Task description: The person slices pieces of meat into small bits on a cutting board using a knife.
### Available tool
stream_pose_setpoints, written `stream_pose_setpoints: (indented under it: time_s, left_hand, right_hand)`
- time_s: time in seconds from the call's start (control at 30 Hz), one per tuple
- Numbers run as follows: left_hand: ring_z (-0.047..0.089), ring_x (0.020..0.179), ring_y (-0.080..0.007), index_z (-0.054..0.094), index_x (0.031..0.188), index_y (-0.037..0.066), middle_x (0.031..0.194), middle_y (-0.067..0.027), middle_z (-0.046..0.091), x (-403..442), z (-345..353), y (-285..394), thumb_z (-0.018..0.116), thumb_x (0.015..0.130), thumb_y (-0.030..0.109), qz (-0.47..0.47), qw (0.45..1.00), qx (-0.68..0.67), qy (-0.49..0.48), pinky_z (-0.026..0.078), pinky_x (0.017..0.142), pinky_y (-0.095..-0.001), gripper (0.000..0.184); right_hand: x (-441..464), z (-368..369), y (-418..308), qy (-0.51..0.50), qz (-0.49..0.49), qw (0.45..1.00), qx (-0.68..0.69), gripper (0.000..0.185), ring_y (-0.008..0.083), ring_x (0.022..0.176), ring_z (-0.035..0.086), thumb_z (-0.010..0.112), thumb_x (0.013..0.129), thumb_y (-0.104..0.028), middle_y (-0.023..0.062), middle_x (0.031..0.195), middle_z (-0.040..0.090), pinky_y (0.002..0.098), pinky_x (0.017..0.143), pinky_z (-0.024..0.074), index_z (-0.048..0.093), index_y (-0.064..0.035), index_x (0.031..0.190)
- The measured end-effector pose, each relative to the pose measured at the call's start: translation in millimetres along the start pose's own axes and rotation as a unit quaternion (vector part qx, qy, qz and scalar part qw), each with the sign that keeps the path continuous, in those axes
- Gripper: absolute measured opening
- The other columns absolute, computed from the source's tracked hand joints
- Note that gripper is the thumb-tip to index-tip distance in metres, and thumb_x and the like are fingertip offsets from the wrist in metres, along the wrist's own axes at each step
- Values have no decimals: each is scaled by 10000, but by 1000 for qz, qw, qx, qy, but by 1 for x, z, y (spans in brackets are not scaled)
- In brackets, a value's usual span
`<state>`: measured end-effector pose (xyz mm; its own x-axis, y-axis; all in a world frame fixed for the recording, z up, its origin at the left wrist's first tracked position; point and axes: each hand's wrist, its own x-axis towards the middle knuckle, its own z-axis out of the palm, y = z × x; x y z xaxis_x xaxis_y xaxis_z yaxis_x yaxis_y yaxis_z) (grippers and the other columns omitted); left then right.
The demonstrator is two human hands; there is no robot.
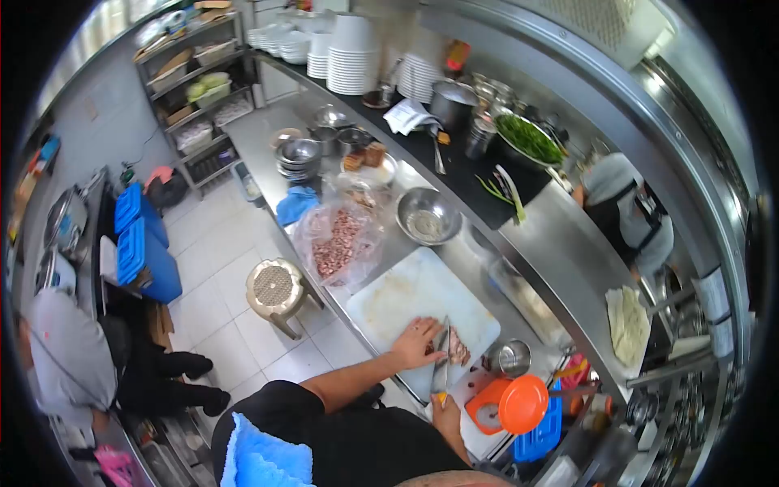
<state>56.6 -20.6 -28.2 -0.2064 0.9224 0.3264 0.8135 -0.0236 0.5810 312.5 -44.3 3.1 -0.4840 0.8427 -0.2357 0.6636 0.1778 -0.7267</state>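
Note:
A white cutting board [389, 302] lies on the steel counter in front of me. My right hand [445, 415] is closed round the yellow handle of a knife [441, 372], whose blade rests over the board, pointing away from me. Just left of the blade, my left hand [418, 344] is on the board with its fingers bent over some meat; whether they grip it is hard to see. Chopped pale meat [458, 351] lies right of the blade. Beyond the board's left corner, an open plastic bag [337, 243] holds many small red meat pieces.
An orange scale [487, 412] and a small steel bowl [513, 357] stand right of the board. A metal bowl [428, 216] is behind it. A stool [276, 286] stands left on the floor. One person [73, 357] is at the left, another [621, 211] beyond the raised shelf.

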Motion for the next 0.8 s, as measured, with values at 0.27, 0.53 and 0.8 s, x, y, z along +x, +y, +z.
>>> stream_pose_setpoints:
  time_s: [0.27,0.53,0.8]
  left_hand:
    - [481,1425,-401,545,1465,47,1488,-217,531,-6,13,23,664,985,402,-22,998,-4,50,317,1269,-516,609]
    - [542,1346,-406,651,1327,34,1448,-229,554,-7,40,8,632,908,89,-93,989,-51,98,463,1144,-452,423]
    - [622,1236,-404,712,1139,1,1342,-218,648,3,24,-2,625,894,13,-162,956,-167,176,523,1061,-453,261]
  right_hand:
    - [17,42,24,-89,74,993,38,476,535,847,711,651,1035,-378,360,943,701,569,769,564,600,93,1086]
    - [10,60,-30,-56,-25,998,-13,415,566,924,684,585,1051,-311,374,945,695,616,796,533,591,103,1073]
    - [21,88,-78,-96,67,987,107,360,548,797,694,575,1062,-260,337,832,691,581,721,554,535,97,1080]
